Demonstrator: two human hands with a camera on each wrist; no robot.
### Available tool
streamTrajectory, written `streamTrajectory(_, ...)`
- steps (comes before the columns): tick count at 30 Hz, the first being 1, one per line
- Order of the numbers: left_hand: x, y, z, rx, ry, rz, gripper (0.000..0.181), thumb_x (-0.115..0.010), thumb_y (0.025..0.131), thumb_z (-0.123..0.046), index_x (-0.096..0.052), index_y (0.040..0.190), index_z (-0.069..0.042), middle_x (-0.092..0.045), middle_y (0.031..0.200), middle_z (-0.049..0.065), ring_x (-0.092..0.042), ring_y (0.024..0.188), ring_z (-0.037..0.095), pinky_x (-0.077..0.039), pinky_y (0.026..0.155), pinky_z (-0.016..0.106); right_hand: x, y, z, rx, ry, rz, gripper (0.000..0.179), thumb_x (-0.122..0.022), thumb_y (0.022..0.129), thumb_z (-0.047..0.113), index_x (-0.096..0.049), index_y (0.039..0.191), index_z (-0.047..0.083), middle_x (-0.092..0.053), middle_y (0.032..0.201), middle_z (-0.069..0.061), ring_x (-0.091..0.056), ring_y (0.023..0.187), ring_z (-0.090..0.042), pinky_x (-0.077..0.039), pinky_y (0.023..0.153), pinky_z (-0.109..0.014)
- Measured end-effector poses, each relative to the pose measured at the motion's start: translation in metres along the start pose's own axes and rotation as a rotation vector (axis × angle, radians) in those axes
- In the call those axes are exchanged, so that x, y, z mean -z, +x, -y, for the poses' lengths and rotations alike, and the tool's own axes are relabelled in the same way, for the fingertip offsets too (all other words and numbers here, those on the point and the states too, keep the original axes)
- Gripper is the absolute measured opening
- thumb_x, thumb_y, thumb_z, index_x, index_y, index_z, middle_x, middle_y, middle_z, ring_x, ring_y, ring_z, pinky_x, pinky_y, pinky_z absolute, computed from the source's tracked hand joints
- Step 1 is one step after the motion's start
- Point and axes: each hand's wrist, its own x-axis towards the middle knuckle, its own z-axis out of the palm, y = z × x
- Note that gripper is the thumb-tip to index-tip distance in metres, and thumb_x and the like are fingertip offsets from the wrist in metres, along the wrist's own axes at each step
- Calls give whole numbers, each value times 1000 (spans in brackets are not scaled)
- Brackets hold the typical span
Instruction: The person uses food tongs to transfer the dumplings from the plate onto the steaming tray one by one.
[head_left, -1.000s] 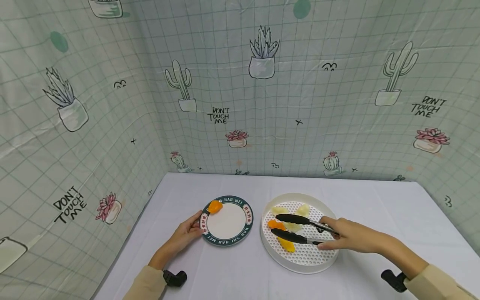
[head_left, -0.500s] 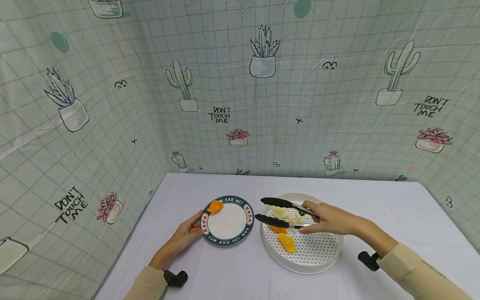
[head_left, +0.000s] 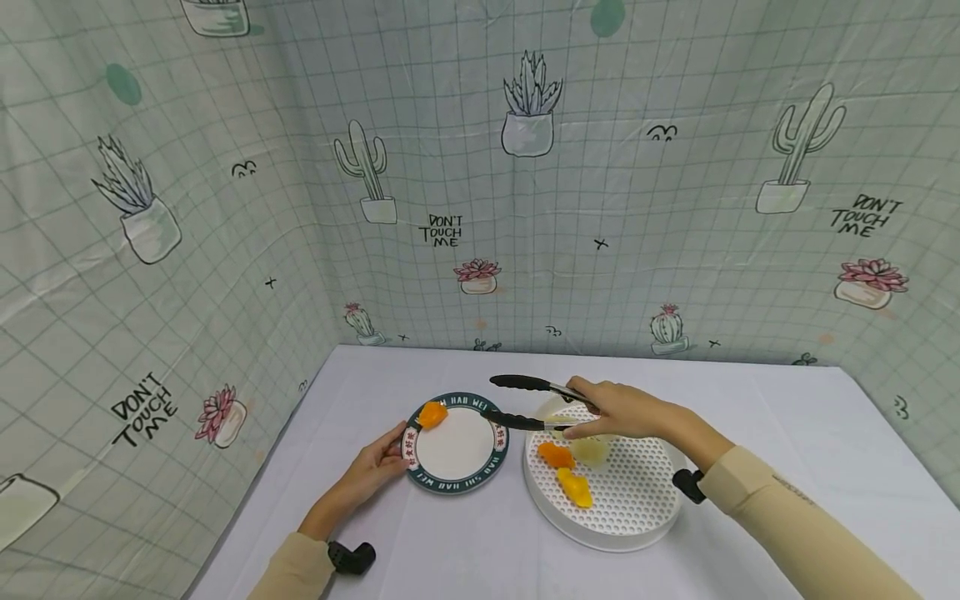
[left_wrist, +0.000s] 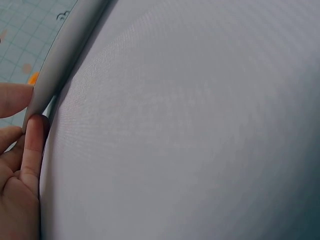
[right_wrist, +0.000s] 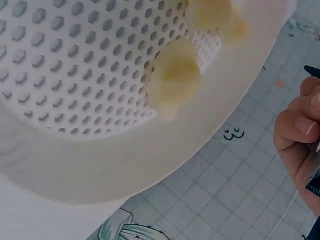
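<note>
My left hand (head_left: 378,462) pinches the left rim of a white plate (head_left: 450,446) with a dark green lettered border. In the left wrist view, the thumb (left_wrist: 15,97) lies over the rim and a finger under it. One orange dumpling-like piece (head_left: 432,414) sits on the plate's upper left. My right hand (head_left: 622,410) grips black-tipped metal tongs (head_left: 520,382), spread apart with nothing visible between them, one tip over the plate's right edge. Below, a round white perforated tray (head_left: 630,500) holds an orange piece (head_left: 557,455), a yellow piece (head_left: 575,487) and pale pieces (right_wrist: 177,75), partly hidden by the hand.
White cloth (head_left: 517,533) covers the table around the plate and tray. A printed cactus-pattern curtain (head_left: 570,208) stands behind the table and along its left side. Each wrist carries a black camera (head_left: 351,557).
My right hand has moved the tongs left and away from me, from over the tray's pieces toward the plate. My left hand and the plate have stayed in place.
</note>
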Motion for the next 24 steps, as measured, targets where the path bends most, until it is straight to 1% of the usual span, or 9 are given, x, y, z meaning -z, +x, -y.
streamTrajectory(3, 0, 0, 0, -20, 2, 7, 67, -58, 97, 0, -22, 152, 12, -46, 135, 30, -49, 98, 15, -45, 80, 15, 1, 8, 1, 1, -40, 4, 62, -71, 90, 47, -45, 131, 7, -52, 78, 1, -47, 68, -15, -41, 59, -31)
streamTrajectory(5, 1, 0, 0, -27, 5, 9, 67, -58, 97, 0, -21, 152, 12, -47, 135, 30, -49, 98, 16, -45, 80, 15, 2, 13, 2, 0, -64, -2, 63, -71, 90, 46, -44, 133, 8, -59, 85, -3, -54, 74, -18, -47, 64, -35)
streamTrajectory(7, 0, 0, 0, -29, 4, 9, 68, -59, 97, -1, -22, 152, 12, -48, 133, 29, -49, 98, 15, -46, 80, 15, 2, 17, 3, 3, -77, -6, 67, -70, 90, 47, -43, 137, 7, -66, 99, -10, -62, 84, -25, -52, 72, -41)
streamTrajectory(8, 0, 0, 0, -29, 3, 8, 68, -59, 97, -1, -22, 152, 12, -48, 133, 29, -50, 98, 14, -46, 80, 15, 2, 20, 3, 4, -83, -7, 69, -70, 90, 47, -42, 138, 7, -67, 107, -14, -65, 90, -28, -53, 76, -44)
streamTrajectory(10, 0, -1, 1, -23, 2, 4, 67, -59, 97, 0, -22, 152, 12, -49, 133, 29, -50, 97, 13, -46, 80, 15, 1, 25, 4, 7, -98, -9, 72, -70, 90, 49, -41, 141, 6, -65, 119, -20, -66, 101, -34, -53, 84, -48)
streamTrajectory(11, 0, -1, 1, -21, 3, 1, 67, -59, 97, 0, -23, 152, 11, -49, 132, 28, -50, 97, 13, -46, 80, 15, 1, 27, 5, 11, -99, -9, 73, -70, 89, 49, -41, 141, 6, -64, 123, -22, -65, 104, -36, -53, 86, -49)
streamTrajectory(13, 1, -1, 2, -26, 9, 1, 67, -59, 97, 0, -23, 152, 12, -48, 134, 29, -51, 97, 12, -46, 81, 15, 1, 33, 8, 14, -101, -6, 73, -71, 89, 48, -41, 141, 6, -63, 125, -23, -65, 105, -36, -53, 86, -50)
streamTrajectory(20, 1, 0, 2, -22, 14, -6, 67, -60, 97, -1, -24, 152, 11, -45, 138, 29, -51, 99, 16, -46, 82, 15, -4, 57, 14, 36, -112, 11, 70, -73, 88, 45, -44, 140, 8, -64, 121, -20, -65, 102, -33, -53, 85, -47)
streamTrajectory(24, 0, 0, 2, -22, 23, -11, 66, -59, 96, 0, -25, 152, 11, -43, 141, 30, -51, 99, 15, -46, 82, 15, -8, 71, 15, 55, -124, 28, 69, -74, 88, 43, -44, 140, 8, -64, 122, -20, -65, 104, -34, -53, 86, -46)
